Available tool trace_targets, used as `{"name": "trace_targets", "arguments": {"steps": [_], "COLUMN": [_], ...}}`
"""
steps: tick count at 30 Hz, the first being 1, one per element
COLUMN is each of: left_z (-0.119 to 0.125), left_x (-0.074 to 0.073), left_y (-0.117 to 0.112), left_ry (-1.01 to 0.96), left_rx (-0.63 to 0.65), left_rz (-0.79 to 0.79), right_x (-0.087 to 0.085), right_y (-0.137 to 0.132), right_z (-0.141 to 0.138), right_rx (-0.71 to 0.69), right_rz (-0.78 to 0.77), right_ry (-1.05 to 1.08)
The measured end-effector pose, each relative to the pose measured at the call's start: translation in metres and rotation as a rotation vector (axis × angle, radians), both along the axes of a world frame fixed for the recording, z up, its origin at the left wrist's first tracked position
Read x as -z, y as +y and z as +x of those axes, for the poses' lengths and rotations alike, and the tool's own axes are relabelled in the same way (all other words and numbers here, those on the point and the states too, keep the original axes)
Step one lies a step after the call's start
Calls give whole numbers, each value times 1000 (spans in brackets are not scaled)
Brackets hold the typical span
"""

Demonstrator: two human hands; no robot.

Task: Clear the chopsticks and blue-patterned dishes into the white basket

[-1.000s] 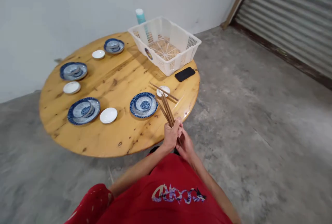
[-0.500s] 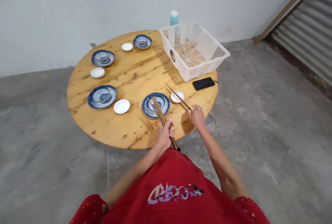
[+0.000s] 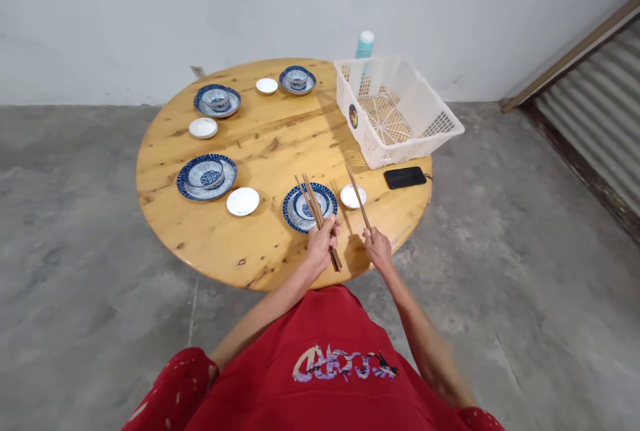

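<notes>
My left hand (image 3: 323,242) is closed around a bundle of brown chopsticks (image 3: 315,210), whose tips reach over a blue-patterned plate (image 3: 291,217) with a bowl (image 3: 320,200) on it. In my right hand (image 3: 377,247) are thinner-looking brown chopsticks (image 3: 359,196); whether one or a pair, I cannot tell. They point away from me, passing over a small white dish (image 3: 350,198) right of the plate. Both hands are above the near edge of the round wooden table (image 3: 270,244).
A white plastic basket (image 3: 400,154) stands at the table's right, with a turquoise bottle (image 3: 365,46) behind it and a black phone (image 3: 405,178) in front. Further blue plates with bowls (image 3: 206,176) and white dishes (image 3: 243,202) line the left and far sides.
The chopsticks in my right hand have swung from slanting left to pointing more straight ahead. My left hand still grips its bundle. The view has shifted slightly left.
</notes>
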State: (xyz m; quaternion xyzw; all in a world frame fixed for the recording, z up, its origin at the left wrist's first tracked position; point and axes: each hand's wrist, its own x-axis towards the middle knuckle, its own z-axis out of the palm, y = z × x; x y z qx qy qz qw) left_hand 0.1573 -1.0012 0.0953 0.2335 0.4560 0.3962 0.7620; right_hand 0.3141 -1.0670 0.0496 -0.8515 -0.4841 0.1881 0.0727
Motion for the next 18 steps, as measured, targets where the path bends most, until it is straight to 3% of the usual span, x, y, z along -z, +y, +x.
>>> {"name": "trace_targets", "arguments": {"steps": [4,9,18], "left_z": [15,27,26], "left_x": [-1,-10,-18], "left_y": [9,0,-15], "left_ry": [-16,-15,105], "left_rx": [42,135,199], "left_rz": [61,148,204], "right_x": [-11,-17,-6], "right_y": [-38,-60,-67], "right_z": [-27,-51,-66], "right_rx": [-62,-98,-164], "right_rz": [190,280,172], "right_ry": [117,77,3]}}
